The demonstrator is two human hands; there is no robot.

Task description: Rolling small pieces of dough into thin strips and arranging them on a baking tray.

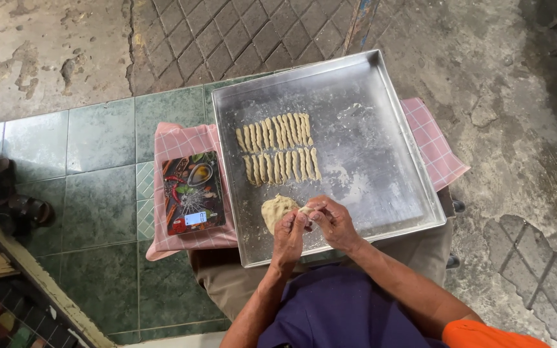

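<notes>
A large square metal tray (388,148) rests on my lap over a pink checked cloth (182,145). Two rows of several twisted dough sticks (277,147) lie in its left half. A lump of pale dough (276,210) sits near the tray's front edge. My left hand (289,233) and my right hand (332,220) meet just right of the lump, fingers pinched together on a small piece of dough (305,210) between them.
A small kitchen scale (193,192) with a colourful food picture lies on the cloth left of the tray. Green floor tiles (98,167) spread to the left, rough concrete and paving beyond. Dark sandals (14,200) stand at the far left.
</notes>
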